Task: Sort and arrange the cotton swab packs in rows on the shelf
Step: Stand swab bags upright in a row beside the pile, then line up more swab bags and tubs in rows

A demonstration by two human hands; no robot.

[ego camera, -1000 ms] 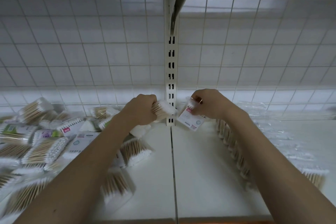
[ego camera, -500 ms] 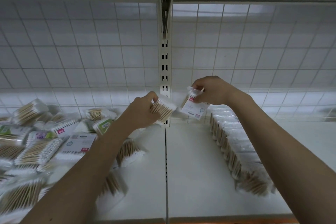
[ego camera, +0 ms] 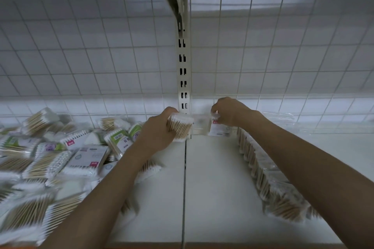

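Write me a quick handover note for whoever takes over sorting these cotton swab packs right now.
Left hand: grips a pack of wooden-stick swabs at the back of the shelf, by the slotted upright.
Right hand: pinches a labelled pack by its top, near the back wall on the right shelf panel.
Done: one row of packs stands on edge, running front to back on the right panel.
Left: a loose pile of mixed packs covers the left panel; sort these into further rows. Place the two held packs first, probably starting a new row beside the finished one.
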